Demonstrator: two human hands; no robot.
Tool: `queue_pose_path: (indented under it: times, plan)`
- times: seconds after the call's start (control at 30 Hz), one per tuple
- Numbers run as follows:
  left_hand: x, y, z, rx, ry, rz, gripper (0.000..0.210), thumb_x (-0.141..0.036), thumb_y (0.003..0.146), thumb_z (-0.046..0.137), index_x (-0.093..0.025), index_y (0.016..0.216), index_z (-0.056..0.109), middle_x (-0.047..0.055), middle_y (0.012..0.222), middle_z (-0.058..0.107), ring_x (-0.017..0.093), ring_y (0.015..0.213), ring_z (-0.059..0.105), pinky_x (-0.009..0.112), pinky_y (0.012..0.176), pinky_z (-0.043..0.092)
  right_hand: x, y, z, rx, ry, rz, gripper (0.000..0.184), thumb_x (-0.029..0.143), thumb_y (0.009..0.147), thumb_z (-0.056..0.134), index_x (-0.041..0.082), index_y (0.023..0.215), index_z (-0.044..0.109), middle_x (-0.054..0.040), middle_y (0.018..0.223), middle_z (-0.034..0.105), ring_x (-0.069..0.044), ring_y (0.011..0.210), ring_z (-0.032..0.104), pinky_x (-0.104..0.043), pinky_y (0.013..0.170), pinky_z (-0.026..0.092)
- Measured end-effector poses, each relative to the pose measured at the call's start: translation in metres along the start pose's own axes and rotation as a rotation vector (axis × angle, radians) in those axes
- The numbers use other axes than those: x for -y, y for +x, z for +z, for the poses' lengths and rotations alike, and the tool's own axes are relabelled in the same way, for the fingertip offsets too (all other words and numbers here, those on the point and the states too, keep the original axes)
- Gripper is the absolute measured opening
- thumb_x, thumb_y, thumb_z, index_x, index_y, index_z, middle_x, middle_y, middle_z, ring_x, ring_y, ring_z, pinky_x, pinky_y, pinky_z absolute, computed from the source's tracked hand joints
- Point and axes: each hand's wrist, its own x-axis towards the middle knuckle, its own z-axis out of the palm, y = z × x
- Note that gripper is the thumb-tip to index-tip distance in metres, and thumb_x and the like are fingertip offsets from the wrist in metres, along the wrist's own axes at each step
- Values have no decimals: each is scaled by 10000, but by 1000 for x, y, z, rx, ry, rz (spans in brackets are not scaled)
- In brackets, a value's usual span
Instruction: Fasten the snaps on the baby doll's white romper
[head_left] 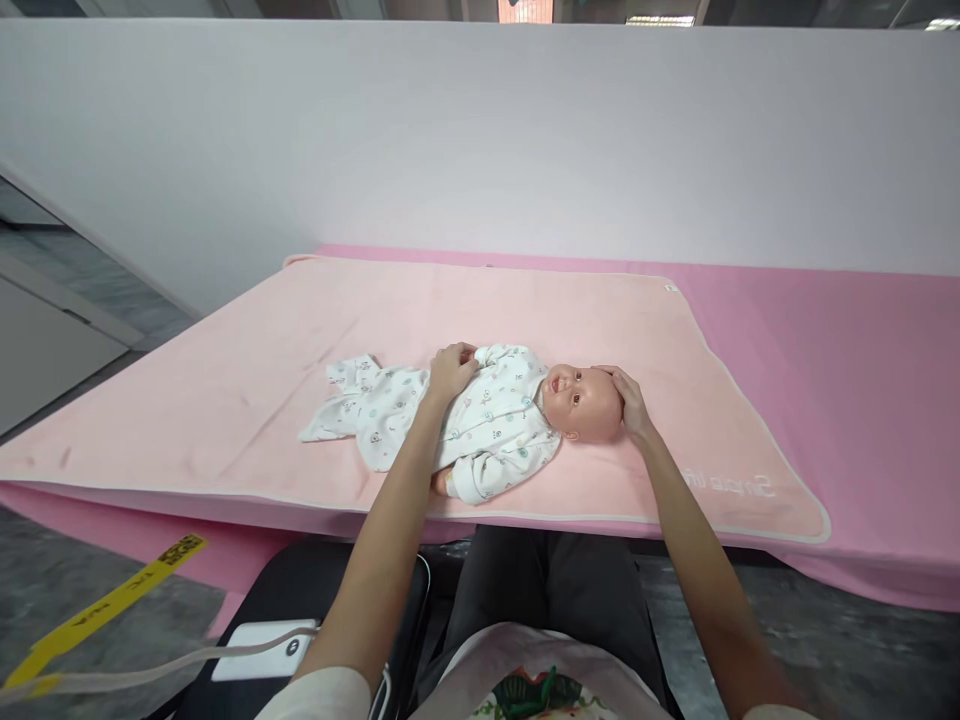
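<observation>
A baby doll lies on its back, its head to the right and its legs to the left. It wears a white patterned outfit whose leg ends look flat. My left hand reaches across the doll's middle, its fingers curled at the cuff and hand of the far arm. Part of that grip is hidden from me. Against the crown of the doll's bald head rests my right hand, cupped, with its fingers extended over the top. The doll's near hand shows at its sleeve end.
Under the doll is a peach blanket with a pale edge, spread over a pink table cover. A white partition stands behind. At the lower left are a black chair, a white device with a cable, and a yellow strap.
</observation>
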Motion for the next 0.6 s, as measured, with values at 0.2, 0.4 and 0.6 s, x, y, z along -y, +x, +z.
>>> queue_pose_path:
  times: [0.2,0.4,0.6]
  plan:
    - [4,2,2,-22,-29,30,364,-264,691,452,-186,984,653,49,938,675,214,910,574,313,838,416,0,1,-2,-139,-3,-110,534,610,761,456,226,1112,578,-80,1235,573,-229,1164,508,-403,1007,370]
    - [0,1,-1,-3,37,37,415,-286,717,403,-201,1015,679,55,1024,646,230,988,540,305,864,396,7,1,-5,-159,-9,-162,599,669,784,339,261,1157,570,-38,1321,509,-221,1282,387,-399,1041,325]
    - [0,2,-1,8,81,33,428,-287,727,390,-205,1035,676,52,1022,643,233,1002,521,300,870,388,8,-5,0,9,-2,-68,556,679,764,399,240,950,683,-43,1060,676,-267,1104,551,-421,982,402]
